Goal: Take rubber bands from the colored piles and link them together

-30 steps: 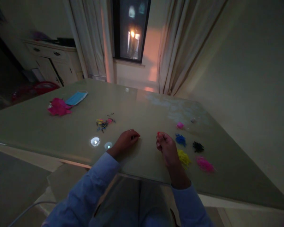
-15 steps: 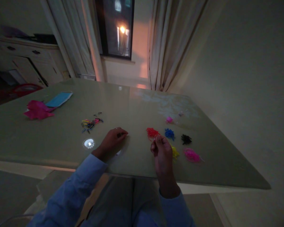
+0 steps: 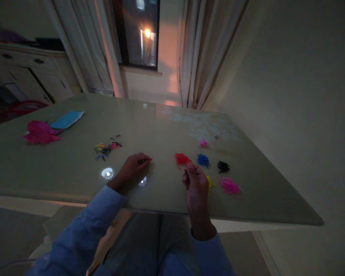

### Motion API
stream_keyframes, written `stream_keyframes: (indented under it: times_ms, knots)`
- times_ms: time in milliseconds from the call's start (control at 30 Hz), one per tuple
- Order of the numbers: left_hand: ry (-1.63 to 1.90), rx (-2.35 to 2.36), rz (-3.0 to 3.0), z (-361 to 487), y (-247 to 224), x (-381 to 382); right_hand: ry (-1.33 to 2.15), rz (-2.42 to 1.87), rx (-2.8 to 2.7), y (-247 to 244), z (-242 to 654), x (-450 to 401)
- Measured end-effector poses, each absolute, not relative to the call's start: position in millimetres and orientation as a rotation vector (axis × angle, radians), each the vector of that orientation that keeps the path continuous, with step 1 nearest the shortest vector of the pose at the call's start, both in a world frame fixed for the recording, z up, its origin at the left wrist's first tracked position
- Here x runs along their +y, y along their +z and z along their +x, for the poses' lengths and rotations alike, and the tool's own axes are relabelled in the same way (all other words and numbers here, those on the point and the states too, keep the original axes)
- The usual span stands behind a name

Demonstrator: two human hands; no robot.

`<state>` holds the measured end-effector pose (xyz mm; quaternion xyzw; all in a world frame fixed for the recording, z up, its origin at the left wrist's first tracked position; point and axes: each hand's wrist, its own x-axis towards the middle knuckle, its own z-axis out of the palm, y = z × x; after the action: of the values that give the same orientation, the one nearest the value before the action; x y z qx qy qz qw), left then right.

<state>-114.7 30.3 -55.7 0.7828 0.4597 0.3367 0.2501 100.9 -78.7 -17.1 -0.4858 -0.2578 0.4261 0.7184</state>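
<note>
Closed in a pinch, my left hand (image 3: pixel 135 167) rests low over the table; anything at its fingertips is too small to name. My right hand (image 3: pixel 195 186) is closed too, thumb against fingers, at the near edge of a red pile of small bands (image 3: pixel 182 159); what it pinches is hidden. Beside it are a blue pile (image 3: pixel 203 160), a black pile (image 3: pixel 223 166), a pink pile (image 3: pixel 230 186) and a yellow pile (image 3: pixel 209 183) partly covered by my right hand. A mixed-colour scatter of bands (image 3: pixel 105 149) lies left of my left hand.
On the left of the table (image 3: pixel 138 126) are crumpled pink material (image 3: pixel 41 132) and a blue face mask (image 3: pixel 68 119). A small pink piece (image 3: pixel 203 143) and a clear scrap (image 3: pixel 217 136) lie behind the piles. The table's near edge runs below my forearms.
The view has shifted slightly, so the table items appear a little further left. Both hands keep nearly the same pose and places over the table.
</note>
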Motion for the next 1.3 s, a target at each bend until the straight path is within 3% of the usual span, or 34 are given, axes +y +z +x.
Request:
stream_keyframes:
  times_ms: [967, 1300]
  knots:
    - [0.916, 1.231, 2.103, -114.7, -53.5, 29.2, 0.861, -1.121, -0.598, -22.4, 109.9, -72.4]
    - [0.902, 1.261, 2.121, -114.0, -49.2, 26.9, 0.438, -1.502, -1.162, -27.8, 134.3, -38.0]
